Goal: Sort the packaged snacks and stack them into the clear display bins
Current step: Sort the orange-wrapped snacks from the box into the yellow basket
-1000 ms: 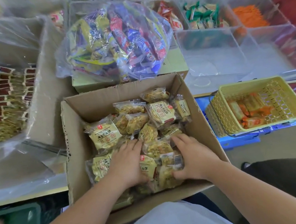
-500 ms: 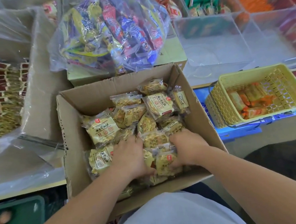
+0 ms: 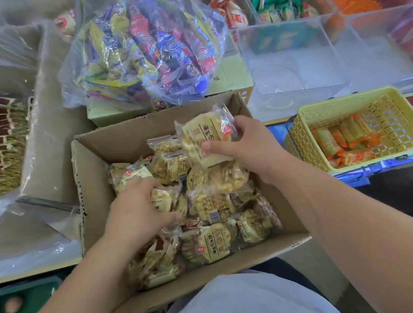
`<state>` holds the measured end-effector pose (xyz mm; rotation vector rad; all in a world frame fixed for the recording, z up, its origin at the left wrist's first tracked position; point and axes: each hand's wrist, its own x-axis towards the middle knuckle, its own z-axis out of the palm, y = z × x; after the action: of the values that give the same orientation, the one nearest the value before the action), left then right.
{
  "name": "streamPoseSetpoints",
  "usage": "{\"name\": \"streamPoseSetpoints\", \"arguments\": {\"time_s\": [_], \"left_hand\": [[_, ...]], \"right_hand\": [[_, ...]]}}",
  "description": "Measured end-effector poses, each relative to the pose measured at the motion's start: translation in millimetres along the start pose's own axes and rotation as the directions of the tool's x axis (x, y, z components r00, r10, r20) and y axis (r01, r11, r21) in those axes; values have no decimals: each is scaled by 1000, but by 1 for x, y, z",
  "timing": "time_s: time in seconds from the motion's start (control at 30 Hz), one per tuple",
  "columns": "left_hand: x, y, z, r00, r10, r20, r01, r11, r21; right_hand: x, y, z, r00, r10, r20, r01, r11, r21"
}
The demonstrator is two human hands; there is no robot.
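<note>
I see the right hand (image 3: 247, 147) pinching a cracker packet (image 3: 206, 136) just above the cardboard box (image 3: 98, 192); the left hand (image 3: 137, 213) grips a second packet (image 3: 163, 198) inside it

A pale grey-white top (image 3: 240, 304) is worn, visible below the cardboard box (image 3: 212, 280); dark trousers (image 3: 406, 200) are seen right of it. The left forearm (image 3: 70, 295) and right forearm (image 3: 345, 218) are uncovered.

Single wide-angle view from the person's head, facing forward and steeply down. Very near above the open cardboard box (image 3: 124, 149), filling the middle of the frame. Farther off toward the top right, clear bins (image 3: 290, 47); at the right edge, somewhat nearer, a yellow basket (image 3: 346, 103).
</note>
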<state>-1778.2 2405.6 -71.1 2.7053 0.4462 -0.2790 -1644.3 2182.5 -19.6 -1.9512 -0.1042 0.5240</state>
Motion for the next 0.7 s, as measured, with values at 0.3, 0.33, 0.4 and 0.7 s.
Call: {"name": "streamPoseSetpoints", "arguments": {"time_s": [0.3,0.33,0.4,0.7], "left_hand": [[1,-19,-23,997,-45,-68,70,900,430],[-3,-14,-21,994,20,-109,26,914,404],[-15,-2,-13,967,161,-196,-103,955,278],[-30,46,77,866,32,498,-94,991,100]], "right_hand": [[37,-8,80,976,135,170,-134,991,-14],[38,-6,80,973,145,179,-128,986,-106],[32,-4,75,986,65,155,-20,962,-274],[-45,69,9,891,331,312,19,658,-753]]}}
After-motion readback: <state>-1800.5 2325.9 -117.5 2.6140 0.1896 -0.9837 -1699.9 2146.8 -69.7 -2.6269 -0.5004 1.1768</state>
